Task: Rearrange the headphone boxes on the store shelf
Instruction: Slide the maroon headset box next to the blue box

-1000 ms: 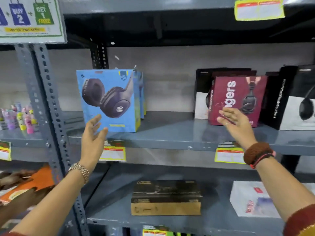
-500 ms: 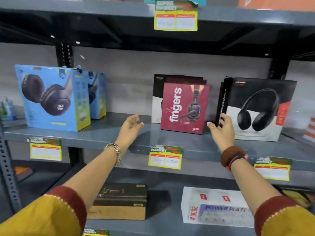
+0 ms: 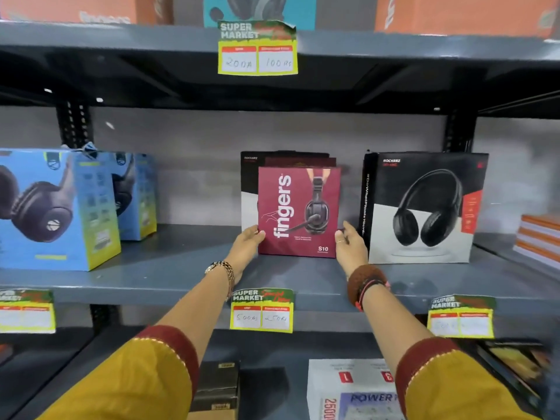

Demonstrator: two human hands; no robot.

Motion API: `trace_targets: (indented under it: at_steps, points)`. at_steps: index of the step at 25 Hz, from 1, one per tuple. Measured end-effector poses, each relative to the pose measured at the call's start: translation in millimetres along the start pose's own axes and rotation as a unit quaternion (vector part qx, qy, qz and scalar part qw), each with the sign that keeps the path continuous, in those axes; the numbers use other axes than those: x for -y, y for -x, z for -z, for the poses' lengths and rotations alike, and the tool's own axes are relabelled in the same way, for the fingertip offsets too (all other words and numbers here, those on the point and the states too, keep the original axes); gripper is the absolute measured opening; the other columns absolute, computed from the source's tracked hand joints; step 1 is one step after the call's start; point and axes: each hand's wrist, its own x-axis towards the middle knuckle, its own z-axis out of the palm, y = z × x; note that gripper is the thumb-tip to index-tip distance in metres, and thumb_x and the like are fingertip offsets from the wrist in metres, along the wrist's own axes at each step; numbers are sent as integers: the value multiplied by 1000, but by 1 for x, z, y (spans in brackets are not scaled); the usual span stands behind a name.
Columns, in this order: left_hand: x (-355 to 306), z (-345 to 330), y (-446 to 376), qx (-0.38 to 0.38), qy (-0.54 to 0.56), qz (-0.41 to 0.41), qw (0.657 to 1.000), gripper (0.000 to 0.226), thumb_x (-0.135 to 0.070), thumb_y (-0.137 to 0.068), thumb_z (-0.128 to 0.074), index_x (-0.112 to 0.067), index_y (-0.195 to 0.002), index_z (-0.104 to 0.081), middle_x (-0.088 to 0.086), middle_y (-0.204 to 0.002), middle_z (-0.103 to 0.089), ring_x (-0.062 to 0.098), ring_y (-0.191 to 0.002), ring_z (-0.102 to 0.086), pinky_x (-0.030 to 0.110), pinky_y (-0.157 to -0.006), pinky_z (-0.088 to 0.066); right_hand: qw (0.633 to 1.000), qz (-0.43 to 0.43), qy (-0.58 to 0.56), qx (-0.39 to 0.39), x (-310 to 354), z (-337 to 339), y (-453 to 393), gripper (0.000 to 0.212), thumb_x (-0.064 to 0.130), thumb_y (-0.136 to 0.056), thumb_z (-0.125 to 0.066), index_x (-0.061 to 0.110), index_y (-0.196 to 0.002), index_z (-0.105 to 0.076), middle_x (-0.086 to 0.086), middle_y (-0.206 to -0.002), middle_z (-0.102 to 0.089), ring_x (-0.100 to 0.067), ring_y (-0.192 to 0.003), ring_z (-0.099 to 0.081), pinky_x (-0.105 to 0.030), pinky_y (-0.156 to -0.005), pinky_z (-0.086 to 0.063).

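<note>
A maroon "fingers" headphone box (image 3: 298, 212) stands upright in the middle of the grey shelf (image 3: 181, 268). My left hand (image 3: 247, 248) grips its lower left edge and my right hand (image 3: 351, 248) grips its lower right edge. Behind it stand another maroon box and a black-and-white box (image 3: 250, 189), mostly hidden. To the right is a black-and-white headphone box (image 3: 424, 207), close to my right hand. Two blue headphone boxes (image 3: 57, 207) stand at the left, one behind the other.
Yellow price tags (image 3: 262, 310) hang on the shelf fronts. Orange flat boxes (image 3: 538, 237) are stacked at the far right. The lower shelf holds a dark carton (image 3: 216, 386) and a white power-strip pack (image 3: 348, 389). Bare shelf lies between the blue and maroon boxes.
The view has shifted right, off the blue boxes. Both hands moved from open reaching onto the two sides of the maroon box and closed on it.
</note>
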Motion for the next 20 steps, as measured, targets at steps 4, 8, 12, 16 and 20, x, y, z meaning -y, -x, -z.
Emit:
trace_targets:
  at_steps: [4,8,12,16,20]
  points:
    - [2,2,2,-14,2,-31,999,50,-25,-95,-45,-23,-142,-32,9,-140,-48,23,-127,-47,45,-109,-35,1000,19,-19,-14,0,3,1,40,22,-93,-47,19,-132,-48,-10,-134,-55,-24,-121,-52,-34,-105,-36]
    - [-1,2,5,-36,14,-80,996,48,-22,-93,-49,-32,-138,-38,12,-134,-48,26,-122,-51,46,-99,-47,992,55,-91,-71,2,9,7,35,21,-88,-56,22,-123,-57,-3,-127,-61,-17,-118,-56,-27,-101,-39]
    - [0,6,9,-46,51,-122,990,49,-12,-90,-53,-30,-135,-43,13,-129,-51,20,-109,-58,34,-89,-53,988,77,-108,-76,7,9,14,35,21,-86,-60,20,-121,-59,-4,-124,-63,-15,-117,-56,-24,-99,-39]
    - [-1,7,11,-48,80,-137,986,49,-9,-89,-53,-27,-134,-44,14,-127,-54,20,-111,-58,36,-92,-52,987,90,-113,-74,11,11,20,35,21,-85,-62,20,-121,-60,-5,-123,-64,-8,-111,-56,-21,-96,-38]
    - [-2,15,21,-60,79,-148,984,49,-7,-90,-51,-27,-135,-43,12,-129,-54,23,-119,-53,44,-97,-49,985,111,-120,-50,19,12,30,36,20,-86,-61,19,-121,-59,-3,-123,-63,-1,-106,-53,0,-82,-38]
